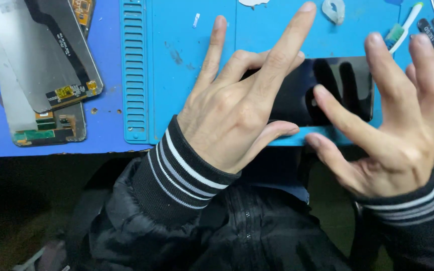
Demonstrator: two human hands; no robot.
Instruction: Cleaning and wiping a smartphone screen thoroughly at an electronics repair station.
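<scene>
Both hands (pixel 237 110) (pixel 393 125) press a glossy black, seemingly glass, panel (pixel 347 85).

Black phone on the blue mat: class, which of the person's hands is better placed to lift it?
Probably the left hand: it lies on the black phone, thumb hooked at its near edge. The right hand touches only with a fingertip, other fingers raised.
</scene>
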